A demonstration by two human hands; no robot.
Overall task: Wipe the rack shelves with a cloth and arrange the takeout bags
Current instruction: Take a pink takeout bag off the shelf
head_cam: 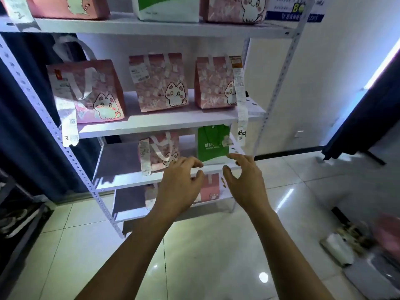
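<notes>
A white metal rack holds takeout bags on several shelves. On the middle shelf stand three pink cat-print bags: one at the left, one in the centre, one at the right. The shelf below carries a pink bag and a green bag. My left hand and my right hand hover in front of that lower shelf, just below the green bag, fingers spread and holding nothing. No cloth is in sight.
Long paper receipts hang from several bags. Another pink bag sits on the bottom shelf. Dark curtains hang to the left and right. Shoes lie at the left; clutter lies on the tiled floor at the right.
</notes>
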